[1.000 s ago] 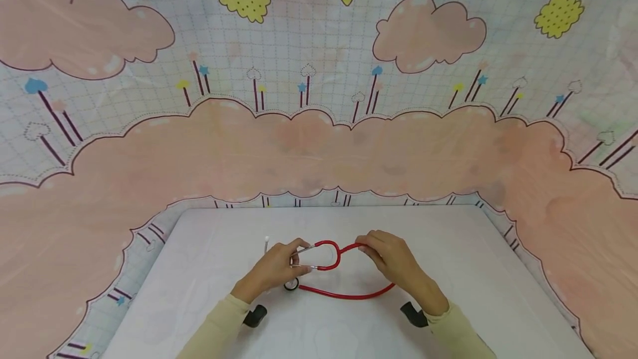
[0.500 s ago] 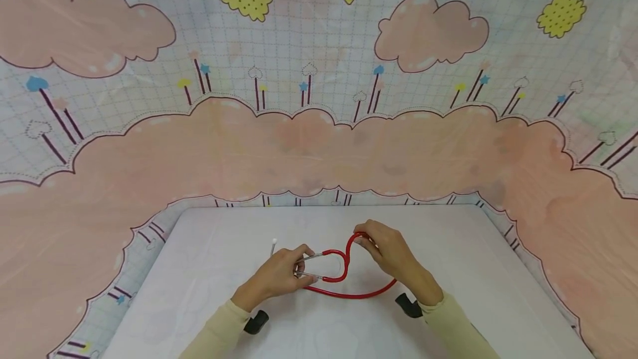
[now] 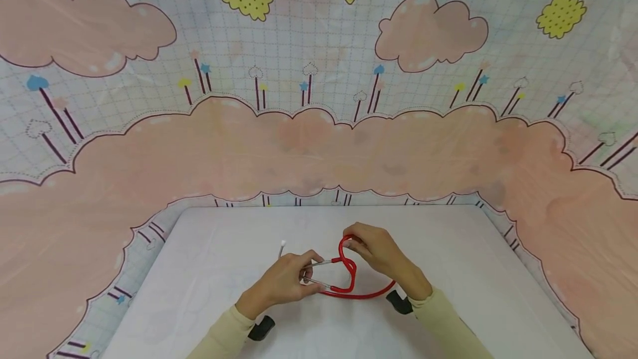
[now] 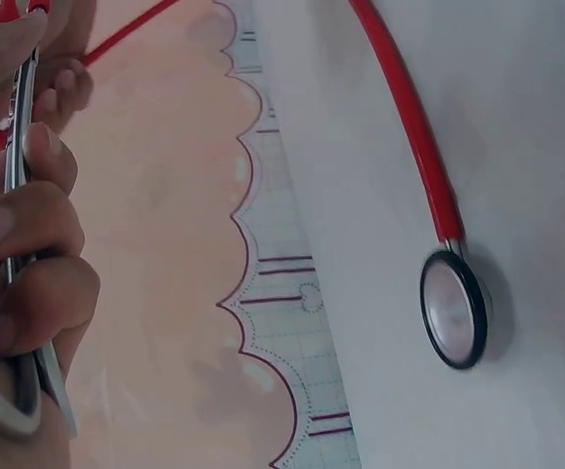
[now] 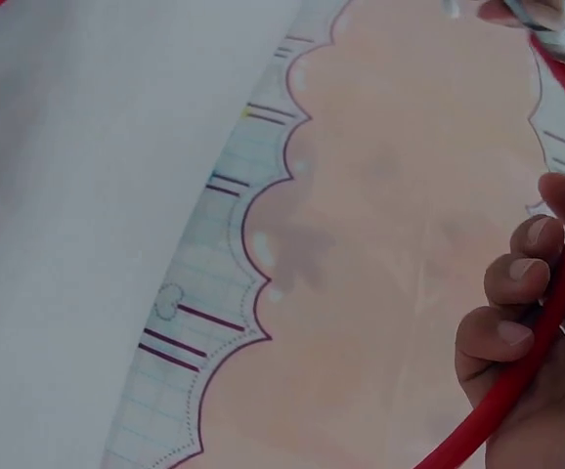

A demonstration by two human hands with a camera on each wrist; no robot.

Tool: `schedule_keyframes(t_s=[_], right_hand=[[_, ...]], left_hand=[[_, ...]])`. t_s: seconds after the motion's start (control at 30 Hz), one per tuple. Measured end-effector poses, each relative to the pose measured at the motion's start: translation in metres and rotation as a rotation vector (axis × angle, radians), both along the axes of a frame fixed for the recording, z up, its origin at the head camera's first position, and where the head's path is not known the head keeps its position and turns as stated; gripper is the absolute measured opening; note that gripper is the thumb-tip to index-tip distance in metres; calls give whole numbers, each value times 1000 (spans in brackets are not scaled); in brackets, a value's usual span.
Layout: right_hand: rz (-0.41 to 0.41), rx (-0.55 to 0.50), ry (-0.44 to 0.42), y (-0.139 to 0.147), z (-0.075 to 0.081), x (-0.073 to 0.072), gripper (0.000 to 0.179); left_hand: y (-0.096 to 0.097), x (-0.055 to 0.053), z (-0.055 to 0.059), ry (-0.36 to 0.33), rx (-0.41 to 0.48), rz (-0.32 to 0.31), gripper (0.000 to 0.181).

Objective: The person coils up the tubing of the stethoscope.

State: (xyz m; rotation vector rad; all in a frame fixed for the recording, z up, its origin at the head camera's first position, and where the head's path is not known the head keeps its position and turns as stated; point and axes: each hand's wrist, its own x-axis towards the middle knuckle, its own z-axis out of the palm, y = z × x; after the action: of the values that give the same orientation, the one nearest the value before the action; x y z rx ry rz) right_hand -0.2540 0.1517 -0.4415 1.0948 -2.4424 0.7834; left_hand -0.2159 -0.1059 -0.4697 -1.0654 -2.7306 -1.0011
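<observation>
A stethoscope with red tubing (image 3: pixel 353 278) is held up between both hands over the white table. My left hand (image 3: pixel 284 280) grips its two metal ear tubes (image 4: pixel 17 166), fingers curled round them in the left wrist view. With thumb and fingers my right hand (image 3: pixel 371 246) pinches the tubing past the yoke, and the tube bends into a loop there. One white ear tip (image 3: pixel 283 243) sticks out behind the left hand. The round chest piece (image 4: pixel 454 309) with its black rim lies on the table in the left wrist view; the left hand hides it in the head view.
The white table (image 3: pixel 209 231) has its far edge against a cloth printed with clouds (image 3: pixel 319 154). A black strap piece (image 3: pixel 261 328) hangs by the left wrist, another black piece (image 3: pixel 400 302) by the right. The lower tubing trails across the table.
The left hand has shifted right and slightly nearer with the ear tubes. The right hand has moved a little left, and the tubing between them has gone from nearly straight to a tight loop.
</observation>
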Motion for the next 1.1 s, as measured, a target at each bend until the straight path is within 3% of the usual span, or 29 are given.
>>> schedule_keyframes(t_s=[0.1,0.43,0.67,0.97,1.1], right_hand=[[12,16,-77,-2,-1,-1,15],[53,-33,-193,-9,-11,-5,16],[67,-79,-277,-14,-21,-4,17],[1,-122,-340,-22,-31,0,10],[-24,-131,-357,-23,-35,0,23]], left_hand=[[3,3,3,7,29,-13,43],[8,7,9,75,88,-32,42],[9,8,8,105,146,-24,42],[10,2,-1,102,284,46,45],[10,1,-1,68,311,87,46]])
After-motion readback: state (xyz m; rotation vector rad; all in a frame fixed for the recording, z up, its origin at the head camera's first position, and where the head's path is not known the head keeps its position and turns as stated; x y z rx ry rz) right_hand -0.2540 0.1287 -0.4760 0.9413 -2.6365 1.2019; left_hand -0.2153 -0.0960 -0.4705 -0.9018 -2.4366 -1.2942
